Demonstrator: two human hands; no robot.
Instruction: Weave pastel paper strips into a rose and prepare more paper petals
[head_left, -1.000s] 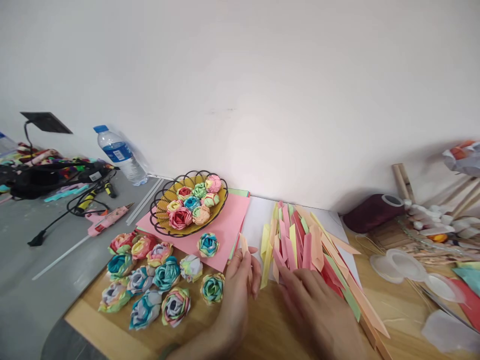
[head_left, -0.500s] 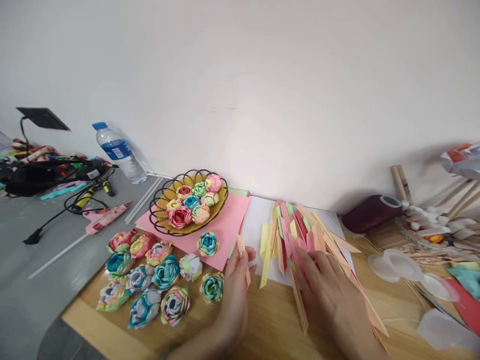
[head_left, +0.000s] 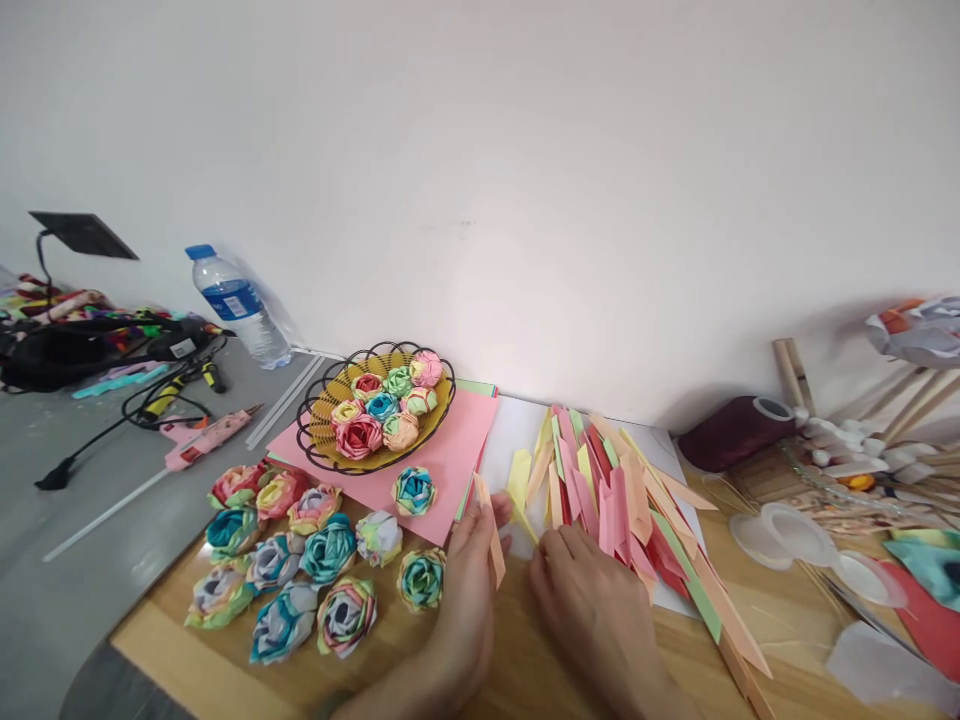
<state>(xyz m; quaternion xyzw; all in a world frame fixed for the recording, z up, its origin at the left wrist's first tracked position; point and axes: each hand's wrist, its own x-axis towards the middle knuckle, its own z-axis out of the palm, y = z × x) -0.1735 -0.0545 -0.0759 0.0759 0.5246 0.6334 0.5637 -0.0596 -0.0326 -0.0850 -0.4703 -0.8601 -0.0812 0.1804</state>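
At the far left, a pink plastic glue gun (head_left: 206, 440) with a pointed tip lies with a slim, translucent stick (head_left: 105, 515) running out of its back. Behind it stands a clear bottle (head_left: 238, 305) with a blue cap and label. Crumpled, many-petalled paper flowers (head_left: 277, 575) sit in a loose cluster, rounded and crisply creased, mixing teal, pale grey, pink and yellow. An oval basket (head_left: 324, 412), yellow weave inside a looped dark rim, carries more such blooms; it rests on smooth pink paper (head_left: 469, 420), where a blue flower (head_left: 414, 490) also lies.

The left hand (head_left: 471, 570) pinches a flat peach strip (head_left: 492, 535) between thumb and fingers, upright and slightly tilted, just right of the pink paper. Next comes a fanned heap of folded paper strips (head_left: 615, 500), narrow with slanted ends, in yellow, pink, red, green and peach. The right hand (head_left: 592, 600) lies at the heap's near edge, fingers bent and close together; whether they grip a strip cannot be told. Farther right are a maroon thread cone (head_left: 735, 435) and thin translucent discs (head_left: 796, 535).

The surface is matte grey (head_left: 75, 600) at left, then warm-grained wood (head_left: 525, 670), against a plain pale wall (head_left: 480, 200).
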